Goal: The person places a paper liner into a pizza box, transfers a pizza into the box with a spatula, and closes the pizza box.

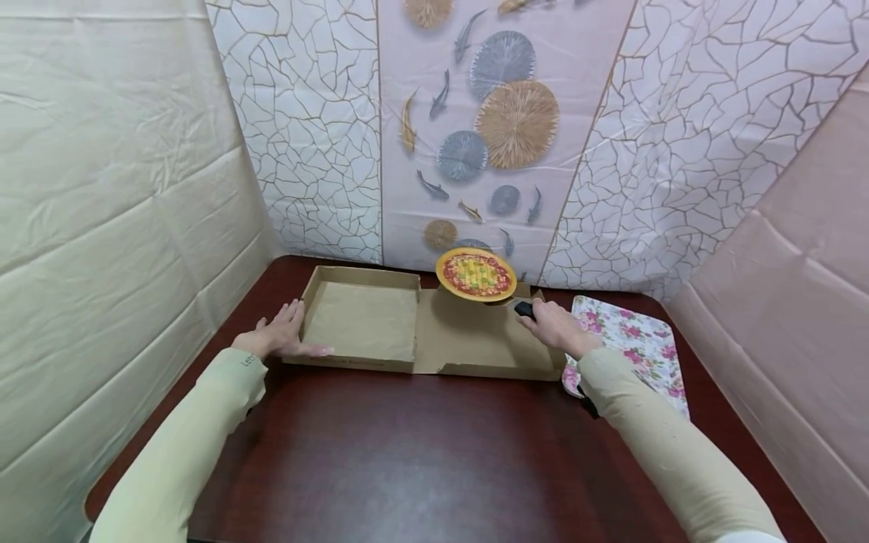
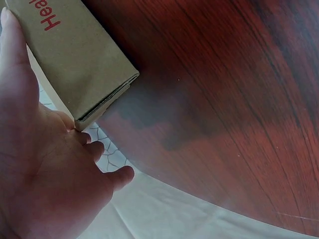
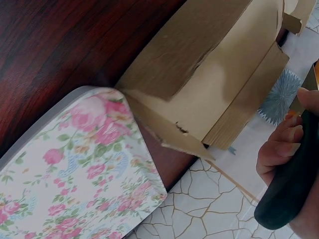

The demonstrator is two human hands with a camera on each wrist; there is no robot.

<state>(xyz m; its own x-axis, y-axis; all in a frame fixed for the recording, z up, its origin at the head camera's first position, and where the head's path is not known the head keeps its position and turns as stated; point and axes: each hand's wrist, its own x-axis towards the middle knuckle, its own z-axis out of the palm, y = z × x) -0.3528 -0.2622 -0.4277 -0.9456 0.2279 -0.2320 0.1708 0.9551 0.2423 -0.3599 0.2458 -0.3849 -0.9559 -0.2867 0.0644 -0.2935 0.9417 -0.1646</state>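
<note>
The round pizza (image 1: 477, 274) is up a bit R of the mid of the head view, over the R half of the flat brown box (image 1: 360, 320), just L of & a bit above the R hand (image 1: 557, 326). That hand has its fingers curled tight round a black handle (image 1: 524, 310), & a bit of shiny blade shows btwn handle & pizza, by the pizza's low edge. The L hand (image 1: 281, 333), L of center, has its fingers spread along the box's L side w/ the thumb out by the front wall; it's touching the box, not pinching. Pizza has a smooth yellow-orange rim w/ red, yellow & green bits on top. Box is thin brown cardboard w/ low walls. Table (image 1: 421, 452) is dark red-brown w/ wood lines & a bit of shine. At R of the head view there's a flat white board (image 1: 631, 339) w/ round corners & pink flowers. L wrist cam, upper L, shows big red letters on the box wall, tiny & hard to read in the head view. R wrist cam shows the handle's fat round end at lower R, rough torn cardboard up top & the board's gray edge; pizza's mostly out of that view.
</note>
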